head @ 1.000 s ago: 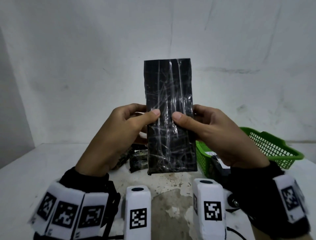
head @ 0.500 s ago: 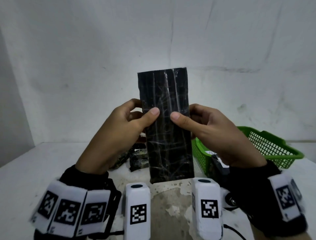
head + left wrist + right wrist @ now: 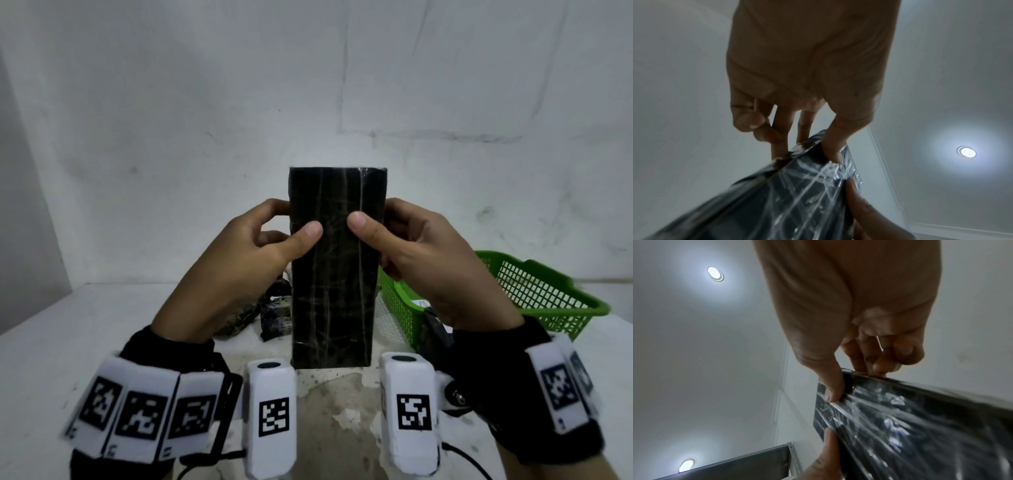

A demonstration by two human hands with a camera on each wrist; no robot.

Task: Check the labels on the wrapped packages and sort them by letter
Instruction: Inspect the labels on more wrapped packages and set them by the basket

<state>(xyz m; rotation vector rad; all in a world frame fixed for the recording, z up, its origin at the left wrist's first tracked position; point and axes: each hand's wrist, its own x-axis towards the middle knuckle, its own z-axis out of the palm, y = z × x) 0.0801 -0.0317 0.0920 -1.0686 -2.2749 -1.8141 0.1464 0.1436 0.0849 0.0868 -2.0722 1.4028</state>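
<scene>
A long black package wrapped in clear film is held upright above the table, in the middle of the head view. My left hand pinches its left edge, thumb on the near face and fingers behind. My right hand pinches the right edge the same way. The left wrist view shows the crinkled film of the package under my left hand. The right wrist view shows the package gripped by my right hand. No label shows on the face turned to me.
A green plastic basket stands on the white table at the right, with a dark package and a white label inside. More dark wrapped packages lie behind my left hand. A white wall rises behind.
Both hands have lowered the package and kept their pinch on it. It leaned slightly left half a second ago and now stands straight again.
</scene>
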